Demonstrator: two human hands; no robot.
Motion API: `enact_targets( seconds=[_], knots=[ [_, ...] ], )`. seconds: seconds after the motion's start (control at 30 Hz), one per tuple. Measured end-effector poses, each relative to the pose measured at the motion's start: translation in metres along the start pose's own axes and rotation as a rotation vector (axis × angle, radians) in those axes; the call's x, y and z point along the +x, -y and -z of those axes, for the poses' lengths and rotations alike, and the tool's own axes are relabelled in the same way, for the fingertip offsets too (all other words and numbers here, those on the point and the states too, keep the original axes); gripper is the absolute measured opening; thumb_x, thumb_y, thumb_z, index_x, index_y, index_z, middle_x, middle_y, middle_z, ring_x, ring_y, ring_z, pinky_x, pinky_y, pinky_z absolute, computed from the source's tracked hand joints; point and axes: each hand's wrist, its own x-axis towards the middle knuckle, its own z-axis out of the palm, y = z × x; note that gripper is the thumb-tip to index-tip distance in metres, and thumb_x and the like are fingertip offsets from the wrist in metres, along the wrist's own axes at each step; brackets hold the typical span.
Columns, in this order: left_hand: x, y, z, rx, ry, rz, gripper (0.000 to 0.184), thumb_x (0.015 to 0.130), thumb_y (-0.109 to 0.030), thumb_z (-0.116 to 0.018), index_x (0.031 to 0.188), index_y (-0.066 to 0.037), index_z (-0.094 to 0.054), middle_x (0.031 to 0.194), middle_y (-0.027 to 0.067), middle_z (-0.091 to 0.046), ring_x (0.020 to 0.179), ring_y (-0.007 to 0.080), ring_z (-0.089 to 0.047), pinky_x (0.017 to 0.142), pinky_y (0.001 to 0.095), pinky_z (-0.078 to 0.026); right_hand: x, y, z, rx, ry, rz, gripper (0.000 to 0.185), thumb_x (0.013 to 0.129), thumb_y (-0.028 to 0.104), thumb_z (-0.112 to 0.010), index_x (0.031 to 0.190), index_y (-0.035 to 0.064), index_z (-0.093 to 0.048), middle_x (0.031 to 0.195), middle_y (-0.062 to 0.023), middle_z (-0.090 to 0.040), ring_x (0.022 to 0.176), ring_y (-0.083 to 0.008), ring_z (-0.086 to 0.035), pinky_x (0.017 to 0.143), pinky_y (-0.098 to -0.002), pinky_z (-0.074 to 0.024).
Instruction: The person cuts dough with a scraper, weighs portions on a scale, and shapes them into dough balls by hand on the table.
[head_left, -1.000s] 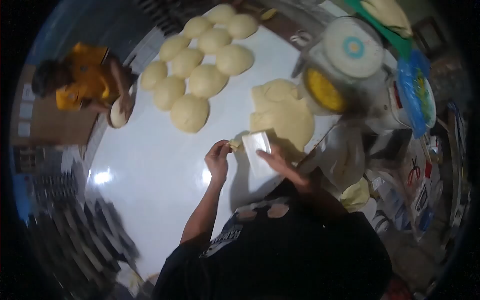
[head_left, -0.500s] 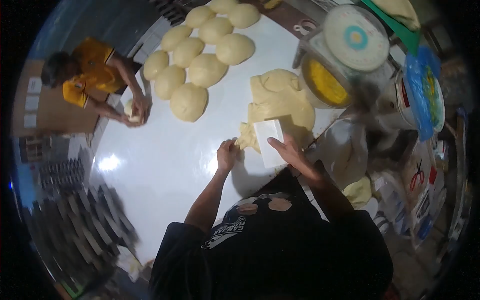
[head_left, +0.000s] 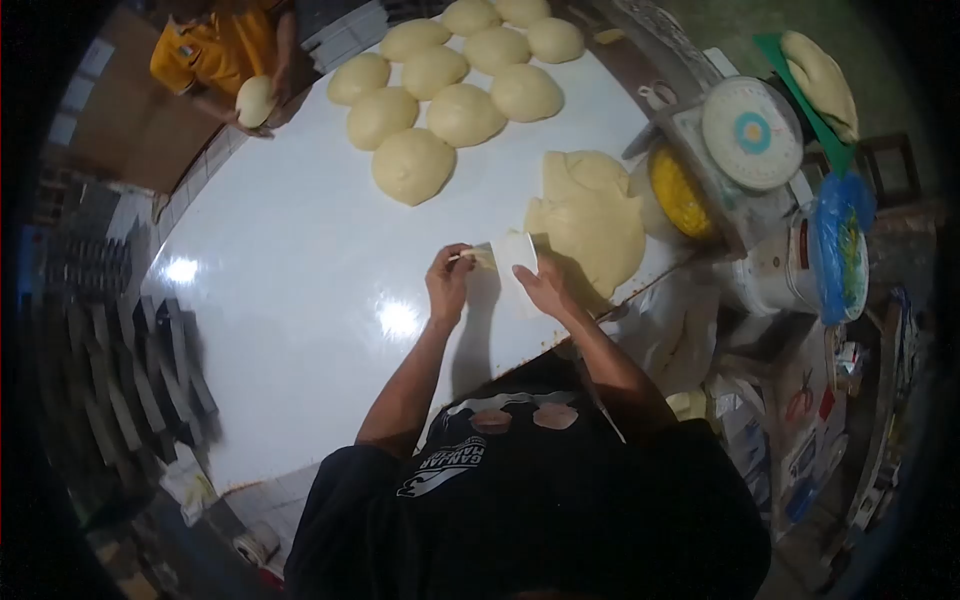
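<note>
Left hand and right hand work just apart over a white table, the left pinching a scrap of dough between thumb and fingertips, the right gripping a white scraper with the thumb laid along its face. The scrap sits in the gap between the two hands, just beside the scraper's edge; whether they touch cannot be told. Just beyond the right hand and to its right spreads a broad slab of dough, flat on the table with an uneven edge. Farther ahead of both hands, smooth dough balls stand in close rows. Past the slab, to the right hand's far side, are a bowl of something yellow, a round-faced scale and, farther right, a blue plastic bag. Well ahead and to the left of the left hand, a person in a yellow shirt holds a pale round ball at the table's far edge. Low on the left hand's outer side, dark metal pans lie stacked beside the table.
</note>
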Motion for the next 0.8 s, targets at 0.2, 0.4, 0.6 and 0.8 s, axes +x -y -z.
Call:
enact_targets(
  seconds=[0.2, 0.4, 0.6, 0.8],
  knots=[
    [0.041, -0.015, -0.011, -0.006, 0.041, -0.031, 0.013, 0.098, -0.007, -0.063, 0.108, 0.001, -0.066, 0.097, 0.0064, -0.067, 0.087, 0.0145, -0.064, 0.083, 0.0288, -0.052, -0.009, 0.023, 0.059, 0.155, -0.177, 0.021, 0.06, 0.095, 0.031, -0.066, 0.142, -0.0019, -0.049, 0.124, -0.0311, -0.064, 0.111, -0.0515, -0.062, 0.097, -0.0534, -0.049],
    [-0.012, 0.069, 0.022, 0.02, -0.058, 0.241, 0.017, 0.098, -0.009, -0.065, 0.113, 0.001, -0.066, 0.106, 0.0086, -0.068, 0.094, 0.0141, -0.064, 0.083, 0.029, -0.053, 0.042, -0.005, -0.041, -0.246, -0.121, 0.017, 0.032, 0.091, 0.027, -0.066, 0.081, -0.0035, -0.07, 0.079, -0.0291, -0.069, 0.076, -0.0444, -0.071, 0.069, -0.0505, -0.056],
    [-0.003, 0.045, -0.01, 0.041, 0.054, 0.235, 0.03, 0.097, -0.008, -0.064, 0.124, 0.004, -0.065, 0.111, 0.0099, -0.07, 0.097, 0.0172, -0.066, 0.087, 0.0317, -0.053, 0.037, -0.006, -0.021, -0.066, 0.145, -0.02, 0.034, 0.093, 0.028, -0.066, 0.105, -0.0031, -0.07, 0.095, -0.0275, -0.072, 0.091, -0.0409, -0.071, 0.08, -0.0476, -0.0551],
    [0.095, -0.095, -0.071, -0.192, -0.023, -0.098, 0.024, 0.095, -0.007, -0.068, 0.116, 0.006, -0.069, 0.104, 0.0075, -0.07, 0.095, 0.0158, -0.065, 0.088, 0.0307, -0.052, -0.001, -0.02, 0.079, 0.492, -0.084, -0.105, 0.043, 0.1, 0.031, -0.063, 0.127, -0.0027, -0.063, 0.108, -0.0215, -0.072, 0.099, -0.0294, -0.069, 0.088, -0.0408, -0.0526]
  ],
)
